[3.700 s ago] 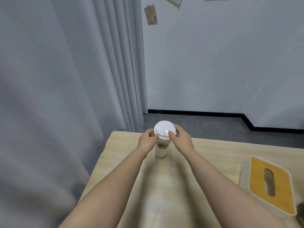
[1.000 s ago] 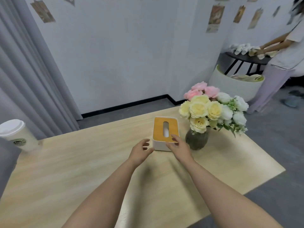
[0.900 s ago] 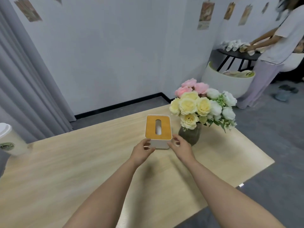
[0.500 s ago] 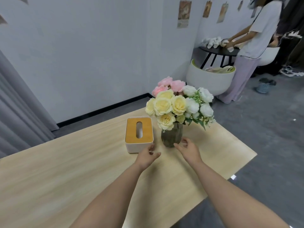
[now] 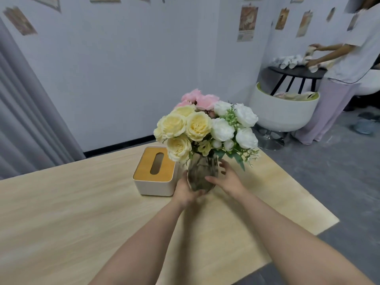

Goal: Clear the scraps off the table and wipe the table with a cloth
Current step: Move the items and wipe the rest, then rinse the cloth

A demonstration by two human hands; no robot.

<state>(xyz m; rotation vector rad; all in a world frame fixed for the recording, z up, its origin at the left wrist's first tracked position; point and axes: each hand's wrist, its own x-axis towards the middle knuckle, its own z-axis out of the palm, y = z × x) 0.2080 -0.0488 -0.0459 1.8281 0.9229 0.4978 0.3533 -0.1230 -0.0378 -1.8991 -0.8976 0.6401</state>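
Vase: I count one glass vase [image 5: 201,174], upright on the table [image 5: 61,212], holding one bunch of flowers [image 5: 202,128] in yellow, white and pink.
Tissue box: one tissue box [image 5: 154,171], just beside the vase on its left.
Hands: two. My left hand [image 5: 185,189] is curled round the lower left side of the vase; my right hand [image 5: 228,177] lies on its right side with fingers spread and bent round the glass.
Scraps and cloth: I see none in this view.
Surface: pale wood grain.
Room: white wall with small posters, grey curtain [image 5: 26,120] at left, grey floor; one other person [image 5: 339,68] at a black side table [image 5: 296,73].
Change: half a second ago both hands were only near the vase base; now they hold it.
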